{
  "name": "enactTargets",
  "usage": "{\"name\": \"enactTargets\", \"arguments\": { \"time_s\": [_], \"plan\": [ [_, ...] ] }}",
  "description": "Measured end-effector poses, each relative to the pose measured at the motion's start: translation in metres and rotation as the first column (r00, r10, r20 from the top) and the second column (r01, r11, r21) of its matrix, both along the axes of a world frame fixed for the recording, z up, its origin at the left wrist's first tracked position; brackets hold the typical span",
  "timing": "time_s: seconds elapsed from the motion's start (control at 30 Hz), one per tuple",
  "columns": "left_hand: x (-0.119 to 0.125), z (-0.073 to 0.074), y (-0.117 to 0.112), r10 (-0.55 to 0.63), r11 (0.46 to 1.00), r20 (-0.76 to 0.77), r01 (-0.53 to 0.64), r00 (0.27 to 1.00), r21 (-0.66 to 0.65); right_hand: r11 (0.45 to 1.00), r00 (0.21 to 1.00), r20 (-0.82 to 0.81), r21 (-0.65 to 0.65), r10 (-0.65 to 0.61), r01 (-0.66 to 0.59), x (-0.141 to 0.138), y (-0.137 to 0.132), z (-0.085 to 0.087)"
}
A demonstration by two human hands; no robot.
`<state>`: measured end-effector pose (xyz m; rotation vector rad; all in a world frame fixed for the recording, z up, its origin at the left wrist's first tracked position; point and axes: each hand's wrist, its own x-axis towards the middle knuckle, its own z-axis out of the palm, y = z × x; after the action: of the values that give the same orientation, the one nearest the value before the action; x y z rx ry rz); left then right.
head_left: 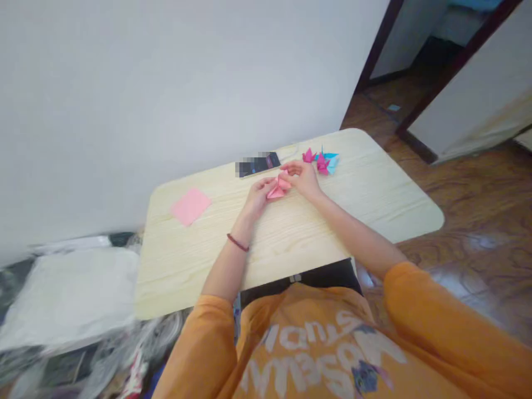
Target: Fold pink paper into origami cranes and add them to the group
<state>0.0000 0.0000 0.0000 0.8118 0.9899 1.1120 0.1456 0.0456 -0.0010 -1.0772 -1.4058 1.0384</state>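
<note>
A partly folded piece of pink origami paper [277, 191] is held just above the middle of the light wooden table [216, 255]. My left hand [258, 195] pinches its left side, thumb and fingers closed on it. From the right, my right hand [302, 178] grips the upper right edge, with its fingertips partly hiding the folds. To the left lies a flat pink paper square [191, 206]. Magenta folded paper cranes [322, 163] and a blue one [331, 157] sit to the right of my right hand.
A phone [260, 164] lies behind my hands near the wall [187, 83], with a pale cable [291, 151] beside it. Left of the table is a white package [75, 293] among blurred clutter. A doorway and wooden floor [477, 221] are at the right.
</note>
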Motion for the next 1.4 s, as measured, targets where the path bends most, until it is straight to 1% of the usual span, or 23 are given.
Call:
{"name": "enactTargets", "arguments": {
  "time_s": [0.13,0.27,0.37,0.5,0.7,0.87,1.07,1.23,1.4],
  "plan": [
    [0.0023,-0.0016,0.0011,0.027,1.0,0.018,-0.027,0.999,0.011,1.0,0.999,-0.041,-0.026,0.001,-0.002,0.0015,0.0,-0.0007],
    [0.0011,-0.0057,0.0035,0.034,0.999,0.036,-0.034,0.999,0.014,0.996,0.996,-0.081,-0.075,0.031,-0.037,0.0013,-0.0013,-0.002],
    [-0.0011,-0.0073,0.0043,0.028,0.999,-0.006,-0.027,1.0,0.034,0.996,0.995,-0.089,-0.074,0.046,-0.053,0.0009,-0.0025,-0.0017],
    [-0.0032,-0.0052,0.0031,0.034,0.999,-0.093,-0.029,0.995,0.046,0.995,0.993,-0.101,-0.072,0.056,-0.063,0.0009,-0.0035,-0.0003],
    [-0.0039,-0.003,0.0017,0.039,0.998,-0.093,-0.035,0.995,0.043,0.993,0.988,-0.136,-0.087,0.068,-0.081,0.0003,-0.0038,-0.0005],
    [-0.0047,-0.0035,0.0018,0.047,0.997,-0.088,-0.041,0.995,0.065,0.993,0.989,-0.131,-0.091,0.064,-0.076,0.0003,-0.0039,-0.0008],
    [-0.0031,-0.0042,0.0026,0.078,0.996,-0.088,-0.075,0.993,0.039,0.997,0.993,-0.097,-0.039,0.069,-0.073,0.0007,-0.0035,-0.0008],
    [-0.001,-0.0037,0.0023,0.11,0.993,-0.095,-0.107,0.989,0.04,0.995,0.994,-0.063,-0.05,0.086,-0.09,0.0006,-0.0041,0.0009],
    [-0.0003,-0.0032,0.0016,0.13,0.992,-0.1,-0.129,0.986,0.018,0.993,0.991,-0.098,-0.069,0.091,-0.098,-0.0001,-0.0058,0.003]
  ]
}}
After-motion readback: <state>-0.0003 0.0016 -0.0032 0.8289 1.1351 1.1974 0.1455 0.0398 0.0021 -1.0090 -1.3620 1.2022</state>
